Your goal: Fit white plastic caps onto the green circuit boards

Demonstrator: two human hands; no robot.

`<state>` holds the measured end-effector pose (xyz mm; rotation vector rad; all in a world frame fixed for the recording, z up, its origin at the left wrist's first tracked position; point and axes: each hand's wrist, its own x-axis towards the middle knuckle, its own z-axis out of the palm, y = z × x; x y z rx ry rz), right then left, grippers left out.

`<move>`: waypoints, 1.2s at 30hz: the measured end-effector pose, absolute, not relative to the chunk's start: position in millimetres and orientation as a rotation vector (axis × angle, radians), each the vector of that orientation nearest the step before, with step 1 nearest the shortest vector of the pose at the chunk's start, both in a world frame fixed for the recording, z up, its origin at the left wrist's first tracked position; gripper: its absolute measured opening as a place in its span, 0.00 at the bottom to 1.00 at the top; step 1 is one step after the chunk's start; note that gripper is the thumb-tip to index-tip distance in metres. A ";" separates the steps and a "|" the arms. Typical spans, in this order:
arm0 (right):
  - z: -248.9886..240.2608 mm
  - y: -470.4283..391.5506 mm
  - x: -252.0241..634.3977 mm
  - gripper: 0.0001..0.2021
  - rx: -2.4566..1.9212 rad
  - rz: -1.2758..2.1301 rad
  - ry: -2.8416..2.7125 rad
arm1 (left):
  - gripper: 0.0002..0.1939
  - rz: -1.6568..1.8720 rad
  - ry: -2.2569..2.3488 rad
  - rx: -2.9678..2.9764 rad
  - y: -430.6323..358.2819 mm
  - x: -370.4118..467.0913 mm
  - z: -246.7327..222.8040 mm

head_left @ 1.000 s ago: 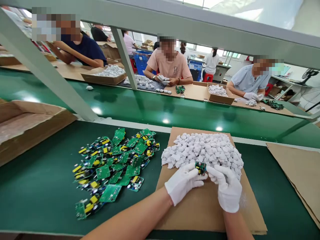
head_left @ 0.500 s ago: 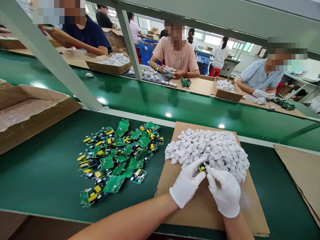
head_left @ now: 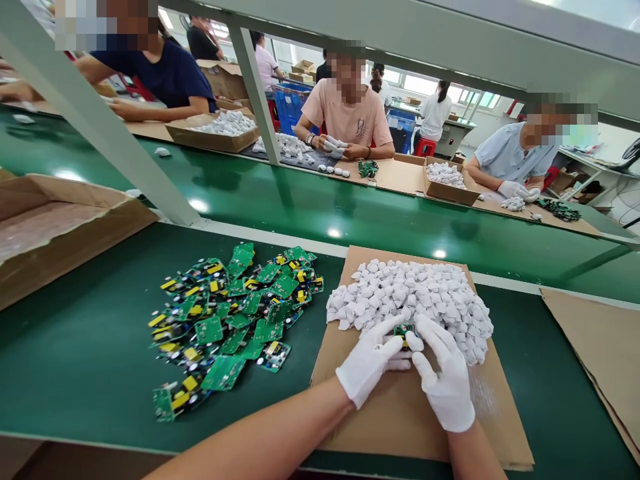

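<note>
My left hand (head_left: 367,360), in a white glove, grips a small green circuit board (head_left: 404,330) with a yellow part, thumb across its near side. My right hand (head_left: 444,373), also gloved, is at the board's right side with its thumb and fingers curved; a small white piece (head_left: 414,341) is at its fingertips against the board. Both hands are just in front of a heap of white wrapped pieces (head_left: 425,293) on a cardboard sheet (head_left: 390,427). Left of the cardboard lies a pile of green circuit boards (head_left: 225,320) with yellow parts.
An open cardboard box (head_left: 75,233) stands at the left, and another cardboard sheet (head_left: 595,340) lies at the right. A slanted metal post (head_left: 115,127) rises behind the boards. Across the green belt (head_left: 300,207), several people sit with boxes of white pieces.
The board between my hands has turned and shows more of its green face. My right hand's fingers have opened wider over it. The view has shifted slightly.
</note>
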<state>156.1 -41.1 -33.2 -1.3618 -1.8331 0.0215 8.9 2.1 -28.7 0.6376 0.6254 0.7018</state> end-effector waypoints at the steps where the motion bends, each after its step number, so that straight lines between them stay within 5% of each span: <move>1: -33.6 -40.4 155.4 0.14 -1.360 -0.019 -1.826 | 0.30 0.694 0.620 0.623 1.9 8.6 -28.3; 10: -35.5 -36.8 146.2 0.13 -1.278 -0.236 -1.875 | 0.20 0.766 0.591 0.706 -0.1 12.0 -21.8; 17: -32.1 -40.9 147.5 0.30 -1.307 0.569 -1.628 | 0.21 0.698 0.663 0.691 3.7 9.4 -17.5; 21: -39.8 -42.3 146.2 0.30 -1.408 0.684 -1.553 | 0.17 0.678 0.591 0.687 1.0 10.3 -18.3; 30: -41.1 -42.1 141.6 0.19 -1.485 0.603 -1.565 | 0.14 0.744 0.532 0.762 -1.1 10.1 -20.7; 36: -41.7 -39.1 148.4 0.32 -1.335 0.488 -1.696 | 0.15 0.735 0.443 0.596 3.2 13.5 -35.0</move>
